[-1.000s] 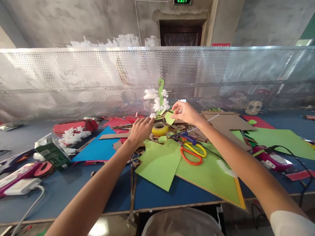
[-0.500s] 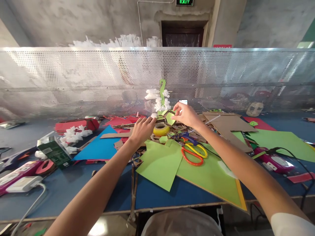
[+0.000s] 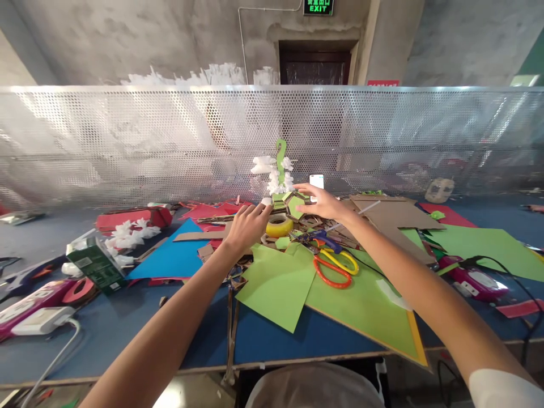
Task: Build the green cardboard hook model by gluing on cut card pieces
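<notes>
My right hand (image 3: 319,202) is beside a small pentagonal green-faced cardboard piece (image 3: 294,207) with raised brown edges. Its fingers are apart, the index finger stretched over the top and the thumb at the right side. My left hand (image 3: 250,225) is left of that piece, fingers curled downward next to a small white rounded thing (image 3: 267,201); what they grip is hidden. Behind stands a curled green paper strip (image 3: 281,161) with white ruffled tufts (image 3: 275,184). A yellow tape roll (image 3: 279,226) lies just below the pentagon.
Orange-and-yellow-handled scissors (image 3: 335,269) lie on green sheets (image 3: 276,286). Blue card (image 3: 168,255), a green box (image 3: 97,263) and a power strip (image 3: 32,306) are at the left. Cardboard (image 3: 386,221) and a phone (image 3: 317,184) are at the right. A perforated metal screen (image 3: 170,136) closes off the back.
My right index finger has straightened and spread away from the thumb, loosening from the pentagon's edge. The pentagon shows more fully. My left hand is nearly unchanged; the view tilted up slightly.
</notes>
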Demonstrator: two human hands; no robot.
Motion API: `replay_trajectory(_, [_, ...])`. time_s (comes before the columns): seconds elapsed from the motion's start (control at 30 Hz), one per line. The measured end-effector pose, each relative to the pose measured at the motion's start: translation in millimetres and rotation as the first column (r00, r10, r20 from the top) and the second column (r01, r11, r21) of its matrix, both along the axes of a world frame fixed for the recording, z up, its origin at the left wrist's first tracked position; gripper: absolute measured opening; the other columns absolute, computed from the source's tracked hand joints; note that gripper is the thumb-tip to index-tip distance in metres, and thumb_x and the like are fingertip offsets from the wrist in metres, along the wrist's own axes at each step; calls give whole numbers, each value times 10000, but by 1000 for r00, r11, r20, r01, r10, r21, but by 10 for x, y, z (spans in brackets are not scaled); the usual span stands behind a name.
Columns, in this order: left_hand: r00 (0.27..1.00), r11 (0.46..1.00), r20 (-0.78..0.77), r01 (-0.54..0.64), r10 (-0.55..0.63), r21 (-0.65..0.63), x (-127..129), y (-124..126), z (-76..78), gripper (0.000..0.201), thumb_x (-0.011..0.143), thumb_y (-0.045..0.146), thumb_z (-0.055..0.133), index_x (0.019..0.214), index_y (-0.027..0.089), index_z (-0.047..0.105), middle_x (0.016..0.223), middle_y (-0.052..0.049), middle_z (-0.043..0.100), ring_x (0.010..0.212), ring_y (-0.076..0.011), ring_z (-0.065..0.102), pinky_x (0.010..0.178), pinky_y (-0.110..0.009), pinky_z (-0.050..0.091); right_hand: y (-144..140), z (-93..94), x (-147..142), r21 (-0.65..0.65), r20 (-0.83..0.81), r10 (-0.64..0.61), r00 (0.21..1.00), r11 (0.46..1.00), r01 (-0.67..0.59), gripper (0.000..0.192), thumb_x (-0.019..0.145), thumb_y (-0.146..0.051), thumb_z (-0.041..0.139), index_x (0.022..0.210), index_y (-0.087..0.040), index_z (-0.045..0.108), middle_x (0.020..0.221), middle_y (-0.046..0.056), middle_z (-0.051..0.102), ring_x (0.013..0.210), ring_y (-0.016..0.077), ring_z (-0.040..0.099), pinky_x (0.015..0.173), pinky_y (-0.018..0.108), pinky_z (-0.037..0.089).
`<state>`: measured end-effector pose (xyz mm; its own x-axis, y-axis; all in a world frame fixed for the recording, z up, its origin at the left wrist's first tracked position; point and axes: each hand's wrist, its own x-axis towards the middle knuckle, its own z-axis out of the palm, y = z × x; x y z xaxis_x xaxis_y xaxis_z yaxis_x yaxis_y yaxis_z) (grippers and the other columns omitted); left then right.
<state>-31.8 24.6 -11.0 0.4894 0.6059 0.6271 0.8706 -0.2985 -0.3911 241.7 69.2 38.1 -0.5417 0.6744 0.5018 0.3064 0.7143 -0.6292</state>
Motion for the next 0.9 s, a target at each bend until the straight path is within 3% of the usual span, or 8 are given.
replay_trajectory(0.13, [1000, 1000, 13, 16, -16, 5, -2, -4, 0, 267, 1030, 162, 466, 1225, 205, 643, 1051, -107, 747, 969, -257, 698, 868, -375, 491, 29, -64, -65, -32, -71, 27, 997, 999, -29, 536, 848, -349, 805, 1362, -298, 663, 1471, 84, 642, 1422, 316, 548, 1246, 576, 373])
replay_trajectory(0.67, [994, 1000, 105, 29, -29, 7, 8, -12, -3, 267, 1072, 237, 416, 1206, 193, 643, 1109, -122, 760, 983, -262, 713, 874, -386, 486, -150, -51, -208, -57, -167, -44, 985, 998, 35, 468, 891, -368, 756, 1345, -310, 659, 1493, 59, 630, 1387, 318, 564, 1203, 539, 428])
replay_trajectory(0.9, [995, 1000, 101, 17, -20, 24, 27, -19, -11, 280, 1066, 221, 410, 1202, 203, 654, 1092, -118, 758, 965, -257, 709, 861, -382, 484, -201, -22, -202, -57, -119, -59, 991, 997, 52, 466, 917, -351, 708, 1377, -337, 634, 1540, 50, 587, 1412, 316, 540, 1190, 533, 439])
